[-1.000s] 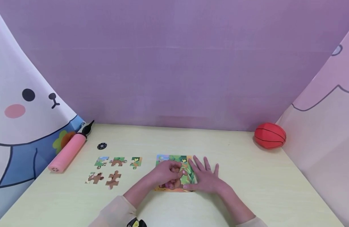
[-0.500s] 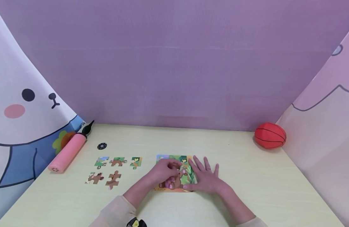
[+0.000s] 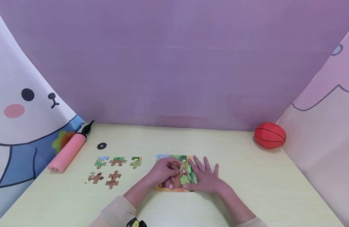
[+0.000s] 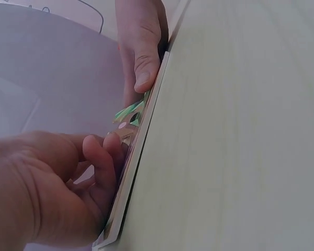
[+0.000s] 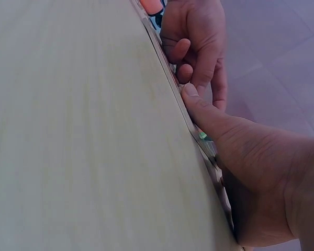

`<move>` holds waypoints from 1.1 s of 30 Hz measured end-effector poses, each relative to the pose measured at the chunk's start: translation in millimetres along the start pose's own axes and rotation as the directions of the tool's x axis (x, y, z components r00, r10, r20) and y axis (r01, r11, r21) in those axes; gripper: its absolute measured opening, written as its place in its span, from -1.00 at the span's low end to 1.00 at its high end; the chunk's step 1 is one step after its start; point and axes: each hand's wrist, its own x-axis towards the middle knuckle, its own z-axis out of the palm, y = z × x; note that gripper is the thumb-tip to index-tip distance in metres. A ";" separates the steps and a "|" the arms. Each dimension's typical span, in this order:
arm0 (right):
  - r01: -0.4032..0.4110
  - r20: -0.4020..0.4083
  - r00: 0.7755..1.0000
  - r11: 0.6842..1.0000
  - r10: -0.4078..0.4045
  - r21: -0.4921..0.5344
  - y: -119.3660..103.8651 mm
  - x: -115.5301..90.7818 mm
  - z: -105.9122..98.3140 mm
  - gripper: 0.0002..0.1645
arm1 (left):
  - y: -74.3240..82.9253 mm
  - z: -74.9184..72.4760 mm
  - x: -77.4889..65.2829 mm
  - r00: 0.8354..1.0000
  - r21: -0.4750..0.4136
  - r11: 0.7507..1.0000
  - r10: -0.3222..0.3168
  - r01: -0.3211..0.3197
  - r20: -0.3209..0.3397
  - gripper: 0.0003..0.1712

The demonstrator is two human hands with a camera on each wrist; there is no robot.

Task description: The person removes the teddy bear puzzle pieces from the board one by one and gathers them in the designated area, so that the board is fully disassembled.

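Note:
A puzzle board (image 3: 188, 180) with a colourful picture of green leaves and a brown animal lies flat on the table, partly covered by both hands. Over its left and middle part, my left hand (image 3: 166, 171) pinches a puzzle piece (image 4: 130, 116) between thumb and forefinger, its other fingers curled. That piece looks tilted up from the board; its outline is mostly hidden. At the board's right side rests my right hand (image 3: 205, 178), fingers spread and straight, thumb on the lower right of the picture.
Several loose puzzle pieces (image 3: 113, 178) lie in two rows left of the board. Behind them is a black chip (image 3: 102, 146). A pink hand pump (image 3: 68, 153) leans along the left curtain; a red ball (image 3: 269, 136) sits at the back right.
My left hand has drawn its thumb and forefinger together and shifted slightly over the board's middle. The right hand and the loose pieces stay as they were.

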 end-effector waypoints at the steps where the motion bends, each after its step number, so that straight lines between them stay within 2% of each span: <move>1: -0.001 0.001 1.000 1.000 0.001 -0.001 0.0 0.1 0.0 0.32 | -0.4 0.2 0.3 1.000 0.005 1.000 0.001 -0.001 -0.005 -0.72; 7: -0.001 -0.001 1.000 1.000 0.001 0.000 0.2 2.4 0.4 0.32 | -0.9 0.2 0.7 0.999 -0.012 1.000 -0.017 0.017 -0.029 -0.72; 15: 0.001 0.002 1.000 1.000 -0.001 0.001 -0.2 3.5 0.5 0.32 | 1.3 -5.3 -4.0 0.998 -0.119 0.991 -0.064 0.061 -0.023 -0.71; 23: 0.002 -0.004 1.000 1.000 -0.002 -0.003 -0.8 2.7 0.9 0.32 | -0.3 -15.7 -11.5 0.996 -0.082 0.993 -0.083 0.079 -0.041 -0.69; 33: 0.040 -0.027 0.999 0.998 -0.039 0.039 1.5 -0.9 -0.4 0.29 | -7.3 -33.9 -23.1 0.998 -0.147 0.987 -0.067 0.066 -0.002 -0.68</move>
